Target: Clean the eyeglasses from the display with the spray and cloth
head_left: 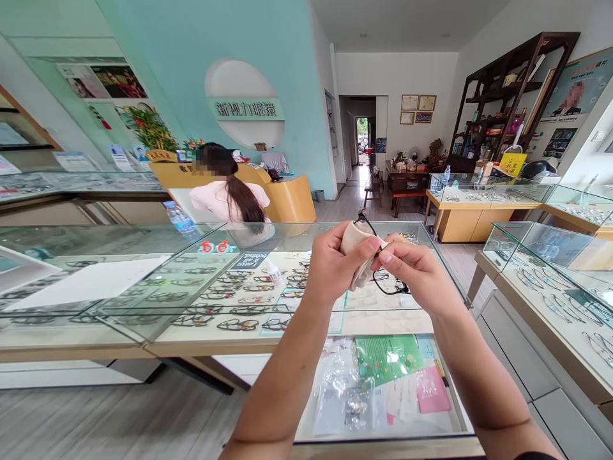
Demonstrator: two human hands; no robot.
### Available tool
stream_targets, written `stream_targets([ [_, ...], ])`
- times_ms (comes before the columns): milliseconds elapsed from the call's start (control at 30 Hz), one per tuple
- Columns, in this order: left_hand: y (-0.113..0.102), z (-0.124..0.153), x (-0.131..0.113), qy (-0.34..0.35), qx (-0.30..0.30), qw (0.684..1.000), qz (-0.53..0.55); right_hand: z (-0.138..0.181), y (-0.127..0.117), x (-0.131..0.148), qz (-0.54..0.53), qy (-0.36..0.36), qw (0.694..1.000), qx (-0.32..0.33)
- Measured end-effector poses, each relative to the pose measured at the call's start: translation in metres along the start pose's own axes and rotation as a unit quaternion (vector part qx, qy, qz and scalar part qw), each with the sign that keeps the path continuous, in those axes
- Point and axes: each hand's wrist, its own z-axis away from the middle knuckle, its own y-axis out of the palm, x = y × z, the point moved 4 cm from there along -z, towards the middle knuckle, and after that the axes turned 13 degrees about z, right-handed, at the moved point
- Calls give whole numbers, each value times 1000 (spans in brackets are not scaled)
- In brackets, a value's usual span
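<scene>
A pair of dark-framed eyeglasses (393, 292) is held up in front of me, above the glass display case. My left hand (335, 259) is closed round a pale cleaning cloth (353, 235), which is folded over one lens of the eyeglasses. The fingers of my right hand (412, 265) pinch the frame near its middle. The other lens hangs down below the right fingers. How the cloth lies against the covered lens is hidden by my left fingers.
Beneath my hands stands a glass display case (201, 345) with rows of eyeglasses. A small white spray bottle (274, 271) stands on it. An open drawer (378, 441) holds papers and plastic bags. Beyond, a seated person (234, 191) faces away near a water bottle (181, 218).
</scene>
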Motion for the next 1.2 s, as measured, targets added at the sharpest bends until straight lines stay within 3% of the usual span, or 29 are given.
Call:
stream_targets([
  [200, 2, 3, -6, 66, -41, 997, -13, 2, 4, 7, 47, -43, 998, 12],
  [400, 2, 0, -4, 48, -40, 998, -2, 2, -3, 8, 83, -48, 995, 12],
  [500, -1, -1, -2, 27, -11, 1000, 7, 2, -13, 7, 86, -39, 996, 1],
  [700, 0, -1, 1, -82, 101, 990, 47, 2, -25, 3, 68, -13, 997, -14],
  [1033, 7, -3, 11, -90, 86, 989, 83, 2, -16, -1, 31, -1, 1000, -1],
  [1200, 4, -4, 10, -28, 44, 997, 60, 2, -8, 1, 42, -13, 998, 34],
])
